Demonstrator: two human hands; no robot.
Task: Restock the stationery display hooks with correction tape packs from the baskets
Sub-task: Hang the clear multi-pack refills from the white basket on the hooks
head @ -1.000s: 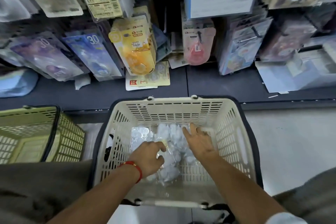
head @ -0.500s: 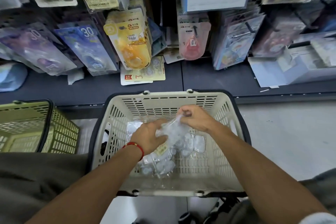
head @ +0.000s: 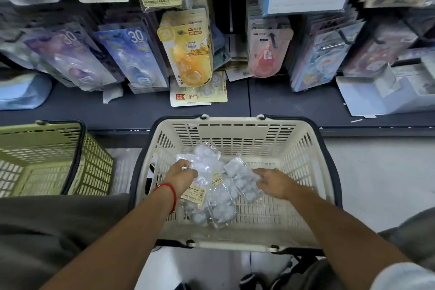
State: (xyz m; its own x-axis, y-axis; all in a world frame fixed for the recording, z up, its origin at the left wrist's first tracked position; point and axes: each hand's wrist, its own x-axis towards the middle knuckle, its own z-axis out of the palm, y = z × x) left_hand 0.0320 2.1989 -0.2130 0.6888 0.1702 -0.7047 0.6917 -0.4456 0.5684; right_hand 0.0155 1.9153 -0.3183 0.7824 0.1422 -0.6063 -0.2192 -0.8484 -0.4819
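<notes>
left hand (head: 181, 178) grips pack (head: 204, 165) above basket (head: 303, 148).

"30" on purple pack (head: 70, 54) and blue pack (head: 134, 54); "20" on yellow pack (head: 188, 54); "3" on flat card (head: 200, 96).

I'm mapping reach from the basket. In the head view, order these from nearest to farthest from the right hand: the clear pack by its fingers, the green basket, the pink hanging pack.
From the right hand:
1. Clear pack, at its fingertips in the cream basket.
2. Pink hanging pack, up ahead on the display.
3. Green basket, far left.
</notes>
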